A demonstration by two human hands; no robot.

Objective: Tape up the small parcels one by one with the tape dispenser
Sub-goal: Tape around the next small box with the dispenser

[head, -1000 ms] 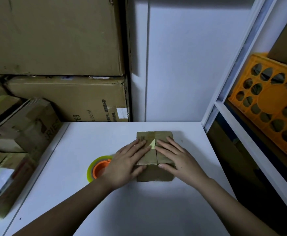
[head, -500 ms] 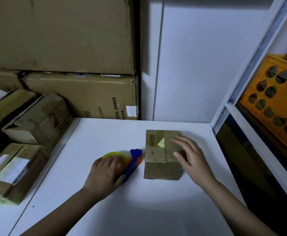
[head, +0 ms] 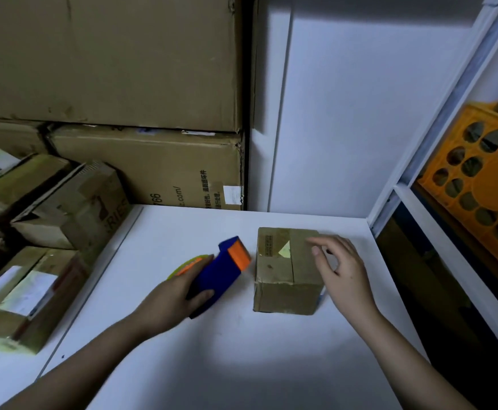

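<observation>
The white surface (head: 241, 365) is hemmed by stacked cartons (head: 141, 170) at back and left and a shelf frame (head: 437, 232) on the right, with bare room in front. The small brown parcel (head: 287, 270) sits mid-surface, flaps meeting at a seam, a yellow triangle label on top. The left hand (head: 170, 300) grips the blue-and-orange tape dispenser (head: 221, 270) just beside it; the right hand (head: 342, 270), fingers loosely spread, touches its right side. An orange crate (head: 484, 184) sits on the shelf.

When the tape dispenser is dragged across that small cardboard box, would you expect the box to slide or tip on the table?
The box would probably slide rather than tip: it sits squat and flat on a smooth white table. It looks small and likely light, so the right hand, now hovering at its far side, may need to press down. Its flaps look stiff enough to bear the tape dispenser, gripped by the left hand.
</observation>
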